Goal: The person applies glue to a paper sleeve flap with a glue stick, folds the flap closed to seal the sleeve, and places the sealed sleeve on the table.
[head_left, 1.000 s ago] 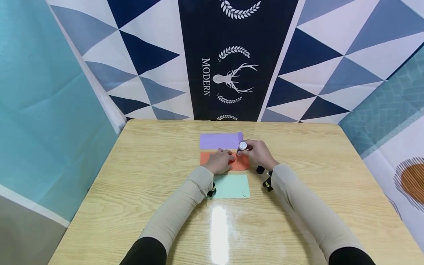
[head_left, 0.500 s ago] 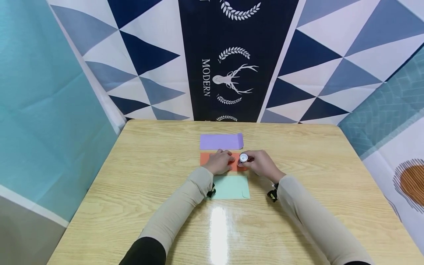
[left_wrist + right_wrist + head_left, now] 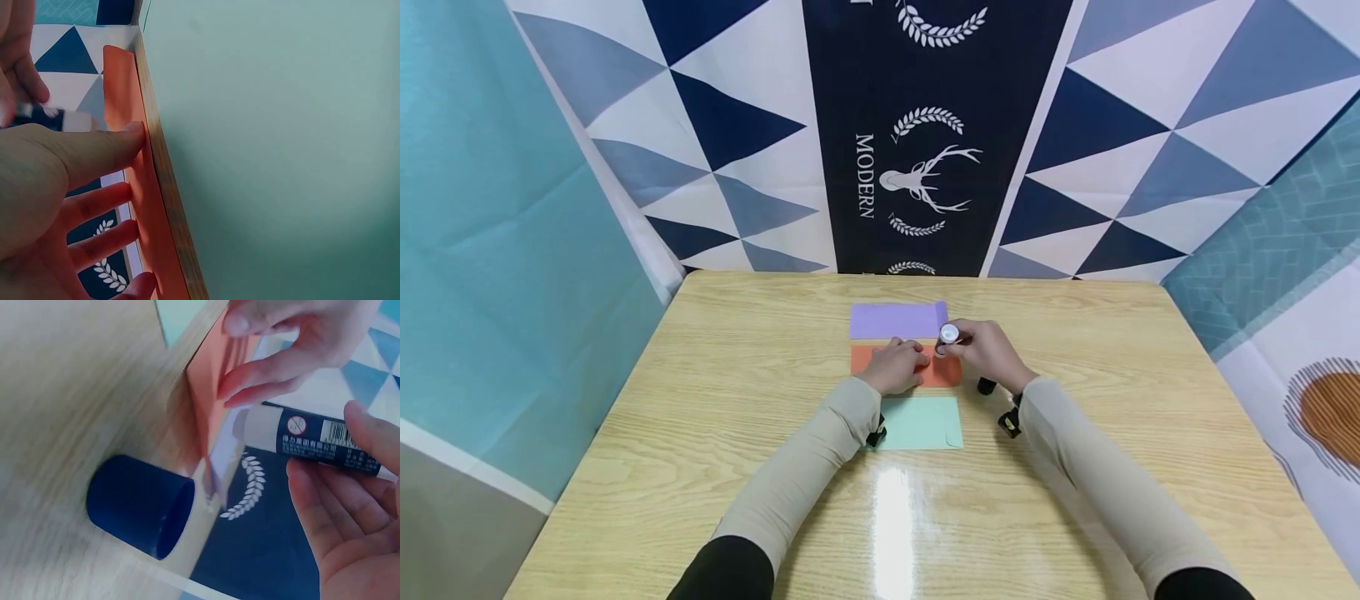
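My left hand (image 3: 895,367) rests its fingertips on an orange envelope (image 3: 951,373), the fingers spread and mostly straight in the left wrist view. My right hand (image 3: 992,350) pinches an uncapped glue stick (image 3: 319,439) with a dark printed label, between thumb and fingers. The stick's white end points down close over the envelope's right end, near its far edge. In the right wrist view a dark blue cap (image 3: 137,506) lies on its side on the table, just right of the envelope.
Beyond the orange envelope lies a purple envelope (image 3: 891,321) with its flap at the right. On the near side is a mint green envelope (image 3: 925,423), partly under the left wrist. The wooden table (image 3: 737,350) ends at a patterned cloth (image 3: 752,150) behind.
My right hand moved the glue stick toward me along the orange envelope's right end, then back to the far edge. The left hand has stayed in place.
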Tool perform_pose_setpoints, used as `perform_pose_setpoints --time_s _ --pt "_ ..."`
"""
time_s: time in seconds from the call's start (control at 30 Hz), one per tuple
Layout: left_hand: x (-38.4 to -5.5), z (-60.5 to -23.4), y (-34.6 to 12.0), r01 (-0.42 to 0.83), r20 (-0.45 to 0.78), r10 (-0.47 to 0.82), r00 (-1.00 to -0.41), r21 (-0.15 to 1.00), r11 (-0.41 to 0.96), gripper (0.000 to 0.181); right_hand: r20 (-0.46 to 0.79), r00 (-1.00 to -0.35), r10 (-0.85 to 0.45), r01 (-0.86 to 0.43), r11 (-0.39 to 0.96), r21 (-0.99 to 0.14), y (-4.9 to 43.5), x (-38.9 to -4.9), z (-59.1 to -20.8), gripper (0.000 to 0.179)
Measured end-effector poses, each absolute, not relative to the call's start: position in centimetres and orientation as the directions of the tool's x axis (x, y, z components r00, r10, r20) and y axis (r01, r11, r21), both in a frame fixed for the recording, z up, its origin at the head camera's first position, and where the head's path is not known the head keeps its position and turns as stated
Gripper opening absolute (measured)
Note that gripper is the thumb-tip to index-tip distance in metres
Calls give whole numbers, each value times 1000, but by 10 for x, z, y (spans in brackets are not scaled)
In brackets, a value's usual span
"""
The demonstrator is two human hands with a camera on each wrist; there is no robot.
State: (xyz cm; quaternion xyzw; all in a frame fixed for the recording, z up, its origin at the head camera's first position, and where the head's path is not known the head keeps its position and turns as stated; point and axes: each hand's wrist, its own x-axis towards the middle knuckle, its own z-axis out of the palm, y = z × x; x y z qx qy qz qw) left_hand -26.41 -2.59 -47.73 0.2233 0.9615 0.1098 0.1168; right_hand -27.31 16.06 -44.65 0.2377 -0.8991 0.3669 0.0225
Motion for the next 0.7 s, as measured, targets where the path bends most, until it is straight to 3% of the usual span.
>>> perform_pose_setpoints --time_s 0.33,0.7 --pt "-263 -479 -25 415 -178 465 -867 257 873 37 178 -909 -376 -395 647 -652 158 -291 -463 17" --pt "-265 -478 -26 399 -174 450 -876 263 878 40 164 -880 -445 -442 645 -624 161 -270 -460 12"
